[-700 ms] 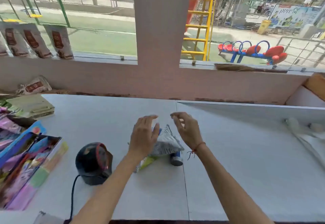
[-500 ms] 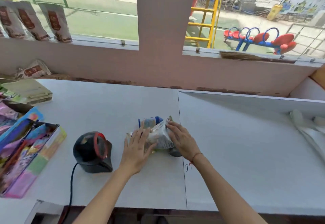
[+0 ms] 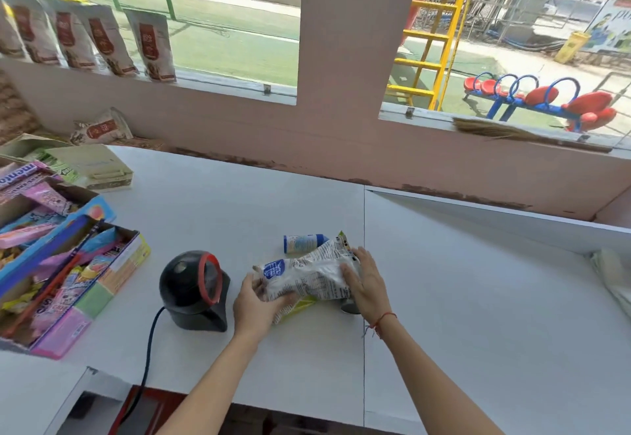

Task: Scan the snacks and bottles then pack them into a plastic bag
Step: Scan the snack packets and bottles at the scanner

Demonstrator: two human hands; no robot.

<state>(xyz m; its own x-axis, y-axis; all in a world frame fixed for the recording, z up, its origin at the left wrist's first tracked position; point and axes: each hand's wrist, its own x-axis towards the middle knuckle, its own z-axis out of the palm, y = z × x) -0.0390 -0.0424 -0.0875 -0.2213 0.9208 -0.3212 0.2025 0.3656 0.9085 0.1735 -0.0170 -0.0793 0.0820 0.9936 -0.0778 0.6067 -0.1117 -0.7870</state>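
While hands grip, snack packet lies crosswise.

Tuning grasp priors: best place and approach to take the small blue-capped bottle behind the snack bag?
Probably grip the blue-capped bottle across its label-wrapped body, near the middle, fingers coming down from above. It lies on its side on the counter, long axis running left-right. The snack bag crowds its near side, while top and far side are clear.

Small shop: counter scanner, candy boxes, hanging packets.
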